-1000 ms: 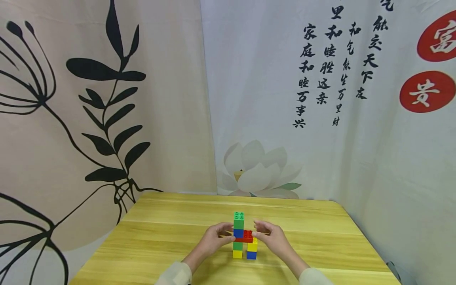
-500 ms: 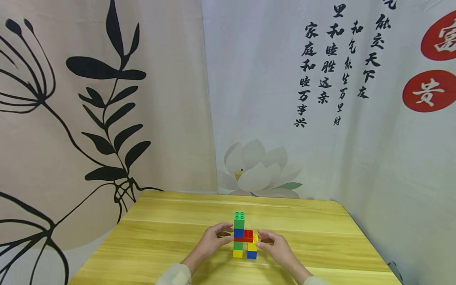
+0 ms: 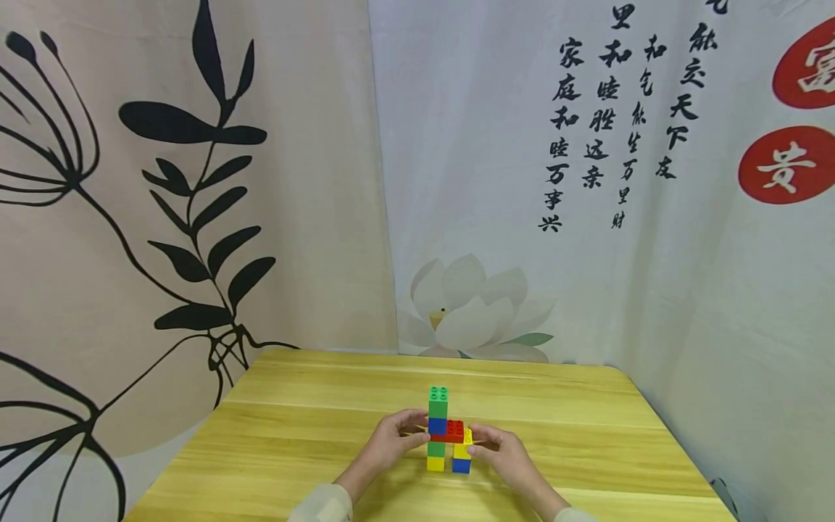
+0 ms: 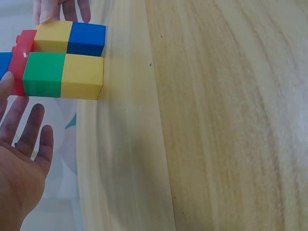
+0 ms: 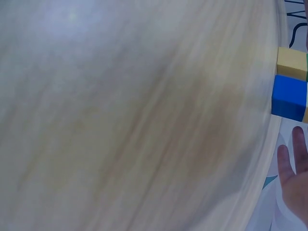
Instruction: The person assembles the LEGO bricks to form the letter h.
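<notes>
A small structure of stacked toy building bricks stands on the table. Its left column has a green brick over a blue brick, then one end of a red brick, with a lower green brick and a yellow brick under it. The right leg is yellow over blue. My left hand holds the structure at the red and blue level, thumb in front and fingers behind. From the right, my right hand pinches the upper yellow brick; its fingertips are partly hidden behind it.
The wooden table extends around the bricks on all sides. Behind it hangs a printed cloth with plant drawings, a lotus and writing.
My right hand has moved right and down from above the red brick to the yellow brick of the right leg. The left hand has stayed in place, and the structure stands as before.
</notes>
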Demonstrator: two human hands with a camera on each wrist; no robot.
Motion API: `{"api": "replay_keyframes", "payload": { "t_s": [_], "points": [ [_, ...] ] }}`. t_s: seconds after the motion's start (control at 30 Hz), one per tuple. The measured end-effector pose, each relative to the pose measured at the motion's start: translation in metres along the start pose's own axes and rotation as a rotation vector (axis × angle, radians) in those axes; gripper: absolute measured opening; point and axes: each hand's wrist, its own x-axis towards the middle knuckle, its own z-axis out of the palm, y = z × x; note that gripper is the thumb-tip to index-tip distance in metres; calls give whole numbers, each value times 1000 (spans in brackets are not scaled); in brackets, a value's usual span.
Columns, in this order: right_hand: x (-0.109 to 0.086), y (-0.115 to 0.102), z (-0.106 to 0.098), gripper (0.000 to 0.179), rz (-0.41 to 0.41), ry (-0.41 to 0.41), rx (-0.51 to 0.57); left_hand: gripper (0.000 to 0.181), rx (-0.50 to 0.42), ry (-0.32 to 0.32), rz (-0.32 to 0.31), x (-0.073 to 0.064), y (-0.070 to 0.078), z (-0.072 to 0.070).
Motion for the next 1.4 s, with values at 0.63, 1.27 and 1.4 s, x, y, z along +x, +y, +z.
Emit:
{"api": "replay_keyframes", "payload": {
  "t_s": [0.63,1.27,1.4],
  "points": [
    [-3,-4,1,48,-19,-18,43,50,22,18,23,4,-4,1],
    [-4,-1,-1,65,-7,-151,108,70,13,-76,22,3,-7,-2],
    [-5,0,-2,64,-35,-169,133,71,13,-87,31,3,-8,-2]
  ]
}}
